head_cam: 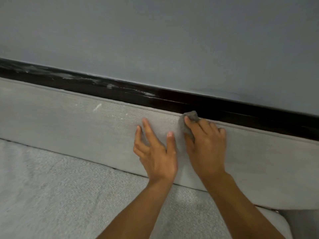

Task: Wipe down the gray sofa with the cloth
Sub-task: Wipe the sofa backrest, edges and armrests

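The gray sofa's backrest point(69, 121) runs across the view, with its textured seat point(60, 195) below. My right hand point(205, 147) grips a small crumpled gray cloth point(190, 117) and presses it against the backrest near the top edge. My left hand point(155, 150) sits just left of it, fingers spread and fairly straight, resting against the backrest fabric. White specks point(97, 106) mark the backrest to the left.
A black trim strip point(120, 90) with whitish dust smears runs along the sofa's top edge. Above it rises a plain blue-gray wall point(155, 40). The seat's rounded corner point(279, 221) shows at the lower right.
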Demonstrator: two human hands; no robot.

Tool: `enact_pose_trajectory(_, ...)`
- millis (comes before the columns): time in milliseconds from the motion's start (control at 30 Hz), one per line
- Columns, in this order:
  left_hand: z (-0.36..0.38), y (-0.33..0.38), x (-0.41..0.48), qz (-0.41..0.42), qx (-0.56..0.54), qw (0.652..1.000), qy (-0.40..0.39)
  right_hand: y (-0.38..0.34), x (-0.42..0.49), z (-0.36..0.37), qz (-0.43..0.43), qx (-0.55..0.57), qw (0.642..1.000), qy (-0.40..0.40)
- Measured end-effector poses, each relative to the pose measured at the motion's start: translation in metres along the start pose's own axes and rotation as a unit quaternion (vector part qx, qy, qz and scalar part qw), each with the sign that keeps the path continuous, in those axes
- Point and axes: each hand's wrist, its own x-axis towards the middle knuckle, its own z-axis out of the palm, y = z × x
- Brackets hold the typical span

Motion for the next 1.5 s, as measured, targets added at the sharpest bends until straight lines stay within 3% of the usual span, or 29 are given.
enact_pose_trajectory(67,-0.013,-0.019,0.006,-0.065,-0.014,0.997,0.036,0.012,-0.011,-0.005,-0.008,-0.008,1.000,-0.005)
enact_pose_trajectory(133,-0.024,-0.031,0.015,-0.112,-0.052,0.992,0.023,0.031,-0.026,-0.020,0.006,-0.040,0.999,0.007)
enact_pose_trajectory(300,-0.052,-0.035,0.050,-0.171,-0.166,0.971,-0.016,-0.015,-0.026,0.003,0.143,0.023,0.989,0.010)
enact_pose_trajectory(433,-0.070,-0.046,0.061,-0.164,-0.210,0.962,-0.062,-0.047,-0.013,0.020,0.023,0.009,1.000,-0.016)
enact_pose_trajectory(633,-0.079,-0.068,0.084,-0.175,-0.254,0.950,-0.050,-0.084,0.029,0.027,-0.003,0.003,1.000,-0.001)
enact_pose_trajectory(767,-0.071,-0.074,0.090,-0.183,-0.257,0.949,-0.030,-0.142,0.063,0.060,-0.133,0.004,0.989,-0.061)
enact_pose_trajectory(933,-0.070,-0.080,0.088,-0.150,-0.265,0.952,-0.020,-0.095,0.046,0.034,-0.236,-0.047,0.967,-0.083)
enact_pose_trajectory(1233,-0.073,-0.083,0.088,-0.163,-0.258,0.952,-0.028,-0.119,0.055,0.053,-0.257,-0.034,0.962,-0.091)
enact_pose_trajectory(1367,-0.080,-0.082,0.089,-0.163,-0.261,0.949,-0.064,-0.094,0.053,0.023,-0.171,-0.050,0.981,-0.074)
enact_pose_trajectory(1500,-0.080,-0.082,0.093,-0.171,-0.244,0.951,-0.086,-0.147,0.068,0.049,-0.118,0.029,0.990,-0.071)
